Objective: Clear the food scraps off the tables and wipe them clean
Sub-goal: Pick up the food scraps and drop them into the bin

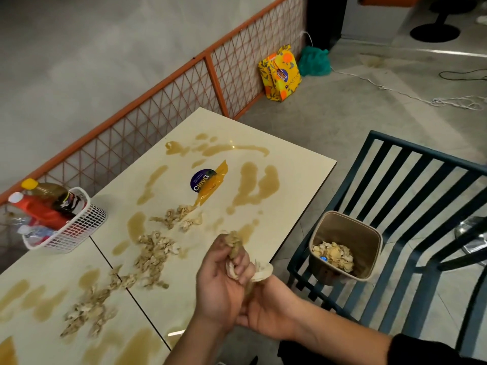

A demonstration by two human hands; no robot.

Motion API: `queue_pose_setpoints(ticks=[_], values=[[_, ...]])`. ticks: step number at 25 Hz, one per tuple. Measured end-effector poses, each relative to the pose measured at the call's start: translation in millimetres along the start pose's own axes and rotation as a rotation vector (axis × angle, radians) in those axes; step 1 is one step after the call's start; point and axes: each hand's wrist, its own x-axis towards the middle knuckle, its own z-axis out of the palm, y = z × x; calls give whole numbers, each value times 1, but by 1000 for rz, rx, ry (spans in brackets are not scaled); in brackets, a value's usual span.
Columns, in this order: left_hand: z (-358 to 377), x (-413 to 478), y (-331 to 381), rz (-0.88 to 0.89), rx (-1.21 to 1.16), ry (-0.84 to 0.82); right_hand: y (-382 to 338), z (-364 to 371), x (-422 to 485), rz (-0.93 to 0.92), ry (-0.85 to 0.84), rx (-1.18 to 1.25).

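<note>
While both hands hang just past the right edge of the far table (276, 143), they are pressed close together over the strip of floor between table and chair (421, 196). The left hand (224, 280) has its fingers curled round a clump of food scraps, and the right hand (266, 309) lies under and against it, its fingers closed on a pale piece.

The rest of the food scraps (152, 256) lie in a loose trail whose long axis runs diagonally. It starts on the near table (31, 262), crosses the seam between the two tops and ends on the far table near an orange and purple wrapper (208, 183), which lies along roughly the same line. Brown spills (258, 183) spread on both sides of the trail.

An orange mesh fence (147, 106) runs along the tables' left edge, and a white basket (76, 233) of bottles stands against it by the seam. On the right, a tan bin (369, 233) sits on the slatted chair seat, near the table edge and the hands, with scraps already in it. Beyond the far table's end the floor is open up to a yellow bag (280, 73) leaning on the fence.
</note>
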Motion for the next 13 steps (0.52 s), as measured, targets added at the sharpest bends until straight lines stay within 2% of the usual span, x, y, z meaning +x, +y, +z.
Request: queue_pose_setpoints(ticks=[3, 5, 9, 13], values=[[-11, -6, -19, 63, 580, -2, -5, 22, -6, -102, 59, 121], [-18, -11, -26, 96, 818, -42, -6, 23, -9, -161, 97, 167], [-24, -19, -22, 165, 1021, -121, -2, 22, -10, -264, 127, 199], [-26, -25, -19, 229, 993, -159, -8, 15, -5, -309, 179, 198]])
